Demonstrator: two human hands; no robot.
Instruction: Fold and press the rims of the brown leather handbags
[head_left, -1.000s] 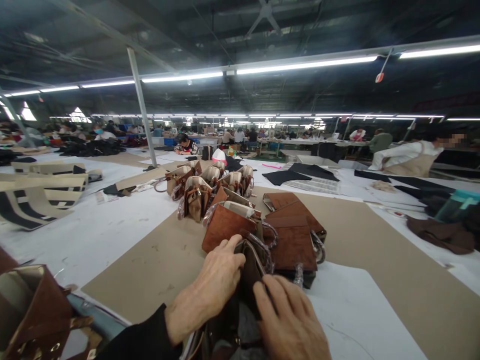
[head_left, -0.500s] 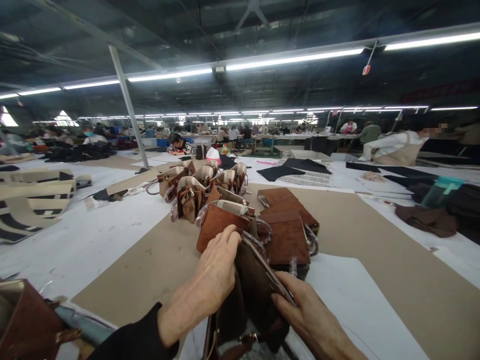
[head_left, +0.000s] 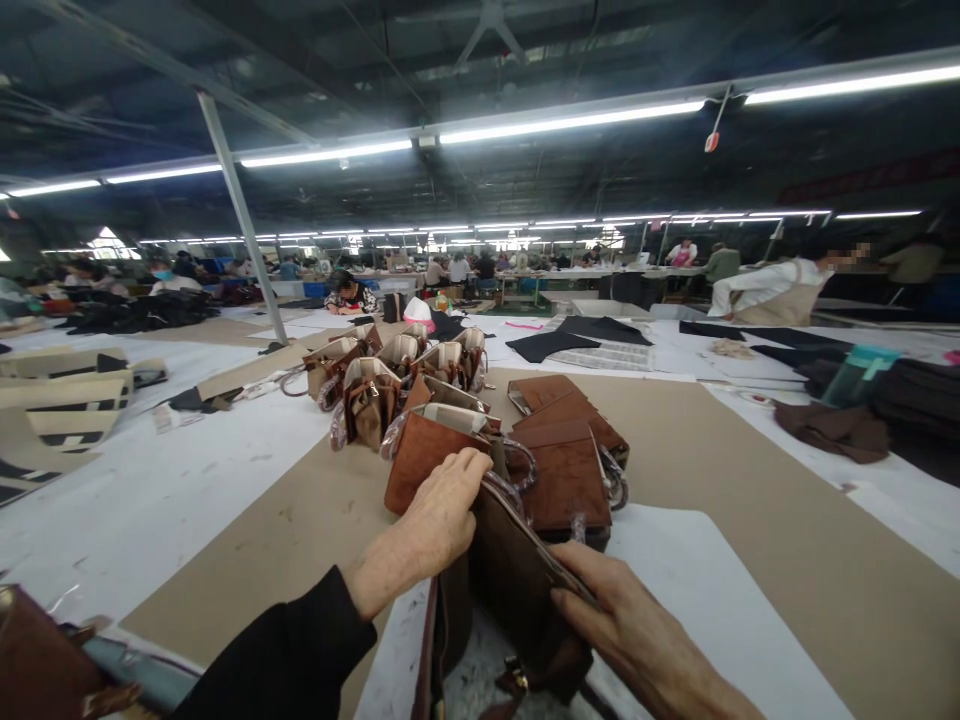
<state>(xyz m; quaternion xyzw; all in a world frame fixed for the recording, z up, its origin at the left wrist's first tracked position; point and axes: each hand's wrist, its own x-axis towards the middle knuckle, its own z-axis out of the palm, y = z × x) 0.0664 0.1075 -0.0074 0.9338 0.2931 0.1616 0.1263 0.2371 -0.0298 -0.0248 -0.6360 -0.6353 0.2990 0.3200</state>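
Observation:
My left hand (head_left: 442, 515) is closed over the top rim of a dark brown handbag (head_left: 517, 590) that stands tilted on the table in front of me. My right hand (head_left: 622, 620) grips the same bag's right side, fingers pressed along its edge. Just behind the bag stands a tan suede handbag (head_left: 424, 455) with a plastic-wrapped handle. To its right lie flat brown suede bags (head_left: 566, 445), stacked on one another.
A row of tan and cream handbags (head_left: 390, 375) runs away across brown cardboard (head_left: 720, 490) on the white table. Striped cream panels (head_left: 60, 410) lie at left, dark fabric (head_left: 832, 430) and a teal bottle (head_left: 859, 372) at right. A person in white (head_left: 772, 290) leans over a far table.
My right hand slid from the top of the dark bag down to its right side, and the bag's mouth spread wider. The view shifted slightly leftward and upward.

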